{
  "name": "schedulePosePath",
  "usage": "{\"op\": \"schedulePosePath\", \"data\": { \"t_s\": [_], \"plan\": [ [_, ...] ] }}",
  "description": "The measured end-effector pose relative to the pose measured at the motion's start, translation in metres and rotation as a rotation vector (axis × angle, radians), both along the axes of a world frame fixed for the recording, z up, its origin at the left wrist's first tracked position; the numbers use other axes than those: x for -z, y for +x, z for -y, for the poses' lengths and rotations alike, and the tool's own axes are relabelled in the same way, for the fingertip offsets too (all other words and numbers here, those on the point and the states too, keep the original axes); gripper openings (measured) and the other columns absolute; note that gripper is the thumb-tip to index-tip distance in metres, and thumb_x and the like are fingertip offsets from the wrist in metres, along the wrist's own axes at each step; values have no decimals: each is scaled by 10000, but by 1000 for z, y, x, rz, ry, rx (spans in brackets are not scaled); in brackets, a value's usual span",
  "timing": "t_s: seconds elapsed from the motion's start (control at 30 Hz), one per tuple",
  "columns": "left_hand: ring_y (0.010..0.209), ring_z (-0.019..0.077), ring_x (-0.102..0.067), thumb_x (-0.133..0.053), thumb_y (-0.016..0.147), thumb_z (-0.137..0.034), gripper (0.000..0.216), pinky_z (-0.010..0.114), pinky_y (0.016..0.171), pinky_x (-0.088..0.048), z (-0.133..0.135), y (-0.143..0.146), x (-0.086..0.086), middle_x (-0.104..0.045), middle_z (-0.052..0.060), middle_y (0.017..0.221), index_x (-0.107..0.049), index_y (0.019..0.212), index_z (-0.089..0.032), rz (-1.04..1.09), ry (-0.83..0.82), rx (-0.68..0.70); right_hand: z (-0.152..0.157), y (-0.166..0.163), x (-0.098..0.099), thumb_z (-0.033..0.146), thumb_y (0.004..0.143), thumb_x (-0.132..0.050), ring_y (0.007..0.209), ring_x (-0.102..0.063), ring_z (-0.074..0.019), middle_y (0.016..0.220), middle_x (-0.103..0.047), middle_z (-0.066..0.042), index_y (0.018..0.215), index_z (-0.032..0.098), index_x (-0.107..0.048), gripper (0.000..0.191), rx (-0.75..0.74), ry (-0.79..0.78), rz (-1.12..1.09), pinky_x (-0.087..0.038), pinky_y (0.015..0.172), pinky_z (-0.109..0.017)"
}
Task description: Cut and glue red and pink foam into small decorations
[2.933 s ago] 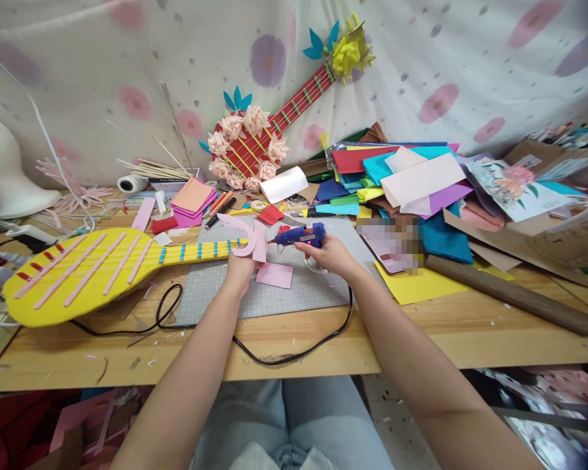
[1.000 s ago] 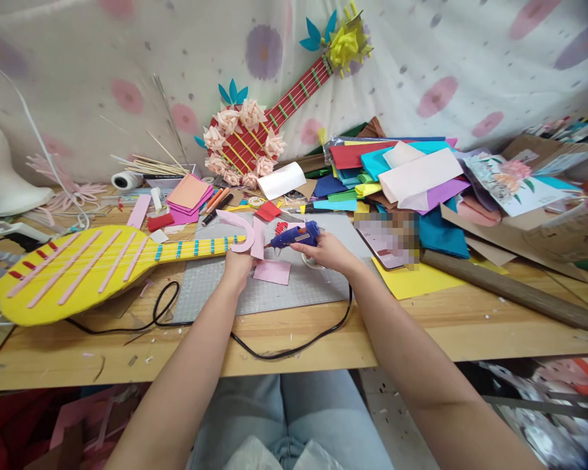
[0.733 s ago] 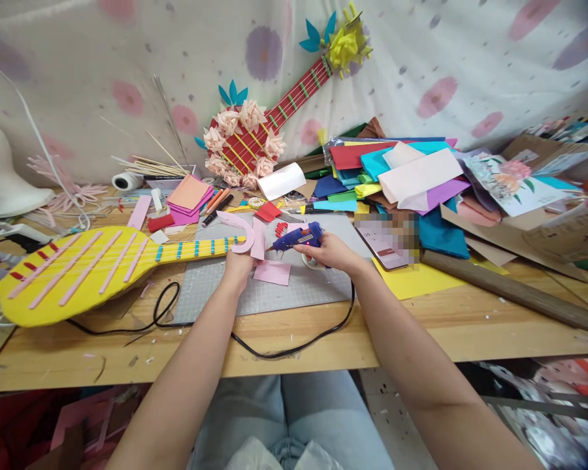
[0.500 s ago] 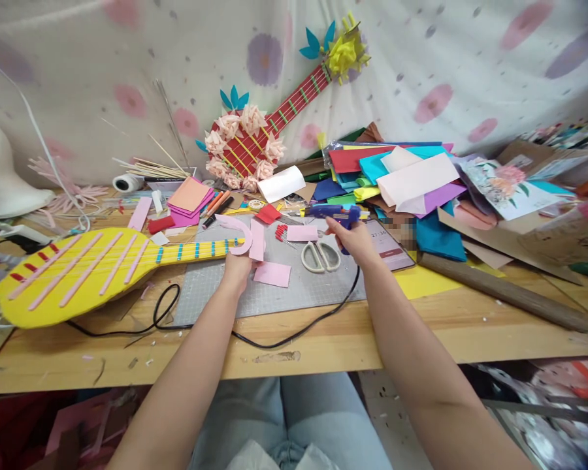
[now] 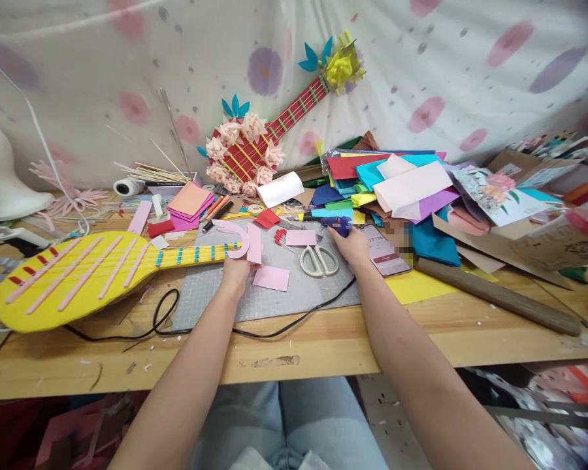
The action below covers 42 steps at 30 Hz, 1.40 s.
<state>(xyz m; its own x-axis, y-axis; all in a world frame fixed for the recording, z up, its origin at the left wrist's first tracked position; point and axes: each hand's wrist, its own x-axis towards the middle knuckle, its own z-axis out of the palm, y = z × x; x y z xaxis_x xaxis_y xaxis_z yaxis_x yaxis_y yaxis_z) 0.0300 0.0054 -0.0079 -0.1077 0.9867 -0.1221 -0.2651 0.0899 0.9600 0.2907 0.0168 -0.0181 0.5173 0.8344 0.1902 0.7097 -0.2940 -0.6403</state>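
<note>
1. Left hand (image 5: 235, 269): closed at the head end of the yellow guitar (image 5: 78, 274), fingers pinching the near end of a pink strip (image 5: 254, 241). Fingertips are hidden behind the hand.
2. A pink crescent (image 5: 235, 233) sits on the guitar's head, touching the strip on its left side.
3. The guitar lies flat on the worktop (image 5: 323, 346). Its body is to the left and its neck runs right, onto a grey mat (image 5: 294, 294).
4. Right hand (image 5: 351, 245): curled round the handle of a blue glue gun (image 5: 336, 224). The gun is at the far edge of the mat with its nozzle pointing left. I cannot tell whether it rests on the mat or is held just above it.
5. A black cord (image 5: 255, 331) runs from under the right hand along the near edge of the mat and loops left under the guitar neck.
6. Scissors (image 5: 318, 260) lie on the mat just left of the right hand, between the two hands.
7. A pink square (image 5: 272, 277) lies on the mat just right of the left hand. A second pink piece (image 5: 300, 237) lies farther back, near the gun's nozzle.
8. A phone (image 5: 385, 251) lies just right of the right hand, partly on a yellow sheet (image 5: 411, 287).
9. Far right: a heap of coloured paper (image 5: 406, 186). A wooden rod (image 5: 500, 295) lies aslant, nearer than the heap.
10. Far centre: a red guitar (image 5: 269, 140) leans on the flowered cloth.
</note>
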Motion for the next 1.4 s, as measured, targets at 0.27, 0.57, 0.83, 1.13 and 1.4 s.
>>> {"op": "schedulePosePath", "data": {
  "t_s": [0.27,0.57,0.83,1.13,1.4],
  "plan": [
    [569,105,-521,-670,541,-261,231,265,543,-477,-2,1,2,-625,41,707,-641,736,-139,-74,49,-11,27,-39,-47,490,747,-528,1028,-503,-257,1083,-544,-161,1109,154,-463,498,-5,511,-6,-391,859,-410],
    [768,193,-612,-602,624,-227,227,312,734,-468,-5,-5,7,-688,72,830,-696,822,-168,-533,261,-62,26,-133,-51,489,665,-619,715,-577,-128,852,-561,-37,882,189,-454,405,-612,58,-846,-483,557,-246],
    [841,206,-601,-593,673,-268,254,329,791,-446,-4,-7,9,-672,92,903,-688,886,-167,-647,305,-71,21,-140,-37,331,566,-724,622,-546,-86,681,-560,21,717,167,-512,308,-642,73,-916,-484,538,-213],
    [786,171,-591,-600,656,-231,272,307,758,-454,-12,-10,20,-668,80,932,-684,908,-170,-507,276,-85,20,-127,-24,250,577,-707,599,-566,-76,650,-597,37,720,170,-563,218,-591,26,-1098,-498,591,-224],
    [736,151,-587,-603,642,-227,314,293,733,-459,-9,-9,16,-676,73,911,-676,940,-161,-538,277,-85,18,-126,-21,119,664,-532,618,-569,-79,719,-613,25,778,178,-578,136,-558,30,-1116,-499,620,-231]
  ]
}}
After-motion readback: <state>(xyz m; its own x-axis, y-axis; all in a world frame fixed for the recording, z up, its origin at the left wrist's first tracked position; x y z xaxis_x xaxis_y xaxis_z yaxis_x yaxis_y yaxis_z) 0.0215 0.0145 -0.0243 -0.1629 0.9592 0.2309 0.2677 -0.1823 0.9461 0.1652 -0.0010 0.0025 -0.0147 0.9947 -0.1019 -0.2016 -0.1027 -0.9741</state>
